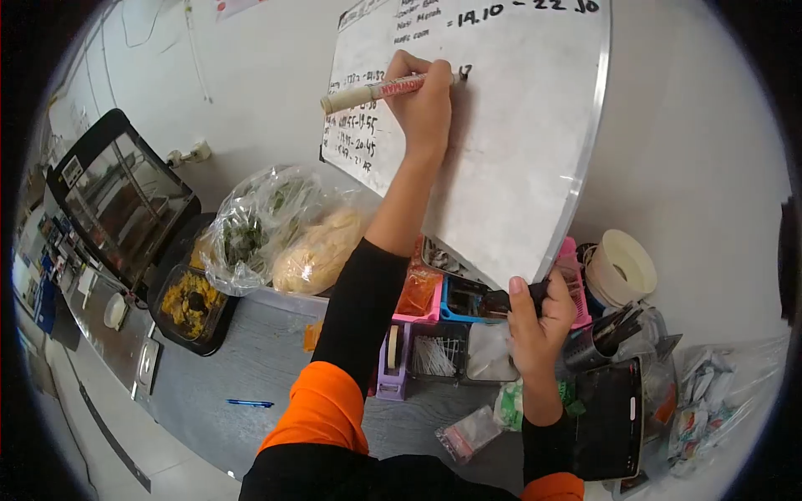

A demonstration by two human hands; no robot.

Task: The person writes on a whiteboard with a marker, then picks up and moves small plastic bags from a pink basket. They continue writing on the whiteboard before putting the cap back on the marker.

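Observation:
A marker with a pale barrel and red lettering (352, 98) is pinched in my raised hand (423, 104), which is my left or right by arm position: the arm comes up from the lower left of the view. Its tip touches a whiteboard (518, 150) beside small dark strokes. Handwritten times and words cover the board's left side and top. My other hand (539, 326), at the lower right, is closed around something black at the board's bottom corner.
Clear bags of greens (251, 234) and yellowish food (322, 250) lie behind a grey table (251, 367). A black food tray (190, 309), blue pen (250, 403), small baskets (439, 349), tablet (608, 417) and stacked tubs (621, 267) stand around.

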